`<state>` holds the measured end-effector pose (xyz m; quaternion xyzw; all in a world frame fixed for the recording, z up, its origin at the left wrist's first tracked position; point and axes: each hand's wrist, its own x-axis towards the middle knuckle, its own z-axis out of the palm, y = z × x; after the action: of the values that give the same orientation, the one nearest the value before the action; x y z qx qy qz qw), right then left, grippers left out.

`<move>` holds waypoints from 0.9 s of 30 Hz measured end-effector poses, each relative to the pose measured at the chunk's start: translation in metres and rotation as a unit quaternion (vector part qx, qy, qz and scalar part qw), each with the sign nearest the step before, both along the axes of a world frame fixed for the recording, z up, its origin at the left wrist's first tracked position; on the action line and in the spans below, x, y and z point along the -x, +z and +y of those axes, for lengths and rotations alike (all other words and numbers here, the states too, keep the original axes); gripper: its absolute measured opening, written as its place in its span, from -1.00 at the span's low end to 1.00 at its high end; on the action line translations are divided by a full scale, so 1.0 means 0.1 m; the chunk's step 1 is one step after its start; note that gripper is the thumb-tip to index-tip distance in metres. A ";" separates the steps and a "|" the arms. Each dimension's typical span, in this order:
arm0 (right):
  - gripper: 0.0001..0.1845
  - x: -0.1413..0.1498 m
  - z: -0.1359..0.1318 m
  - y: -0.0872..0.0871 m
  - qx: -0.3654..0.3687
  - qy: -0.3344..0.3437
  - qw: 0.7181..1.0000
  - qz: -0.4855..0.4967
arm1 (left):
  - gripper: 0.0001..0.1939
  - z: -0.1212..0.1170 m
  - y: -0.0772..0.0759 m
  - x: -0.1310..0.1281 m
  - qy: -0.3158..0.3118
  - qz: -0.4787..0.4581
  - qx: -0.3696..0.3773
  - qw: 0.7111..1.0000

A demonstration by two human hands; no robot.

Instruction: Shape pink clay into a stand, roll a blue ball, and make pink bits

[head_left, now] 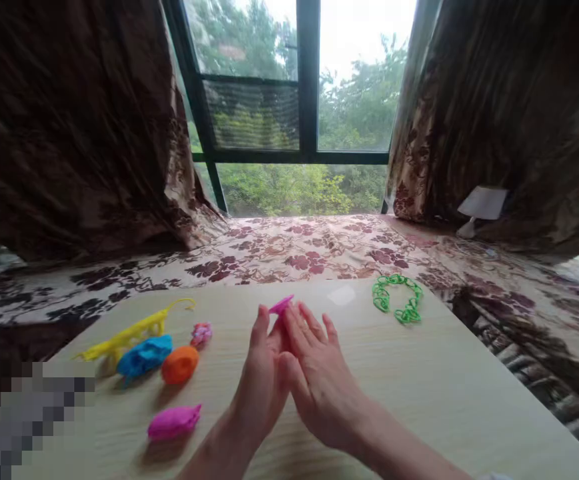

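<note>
My left hand (259, 380) and my right hand (319, 373) are pressed palm to palm above the table. Between them is a piece of pink modelling clay (282, 305), whose thin end pokes out past the fingers. The rest of that piece is hidden by the palms. The right fingers lie stretched and slightly spread over the left hand, while the left thumb points up. To the left of my hands lie a fatter magenta clay lump (173, 423) and an orange clay lump (180, 365).
Farther left are a blue lump (144, 356), a long yellow piece (126, 335) and a small pink-red speckled ball (202, 334). A green chain of links (396, 298) lies at the table's (419, 400) back right. Behind it stretches a flowered cloth (309, 250), with a lamp (483, 203).
</note>
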<state>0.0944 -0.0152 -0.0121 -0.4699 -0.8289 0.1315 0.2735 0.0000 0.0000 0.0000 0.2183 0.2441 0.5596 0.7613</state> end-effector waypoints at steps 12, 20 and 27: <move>-0.46 -0.01 0.07 0.02 -0.029 -0.010 0.999 0.019 | -0.40 -0.04 -0.03 0.01 -0.025 0.000 -0.039 0.999; -0.57 -0.26 0.22 0.11 0.000 -0.045 0.993 0.105 | -0.66 -0.04 -0.11 -0.01 -0.022 0.098 -0.097 0.990; -0.62 -0.48 0.29 0.17 0.009 -0.037 0.972 0.231 | -0.62 0.03 -0.12 0.11 -0.047 0.146 -0.060 0.986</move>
<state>0.1425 0.0141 0.0050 -0.4597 -0.7238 0.2336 0.4585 -0.0112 0.0031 -0.0117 0.3538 0.3080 0.4992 0.7286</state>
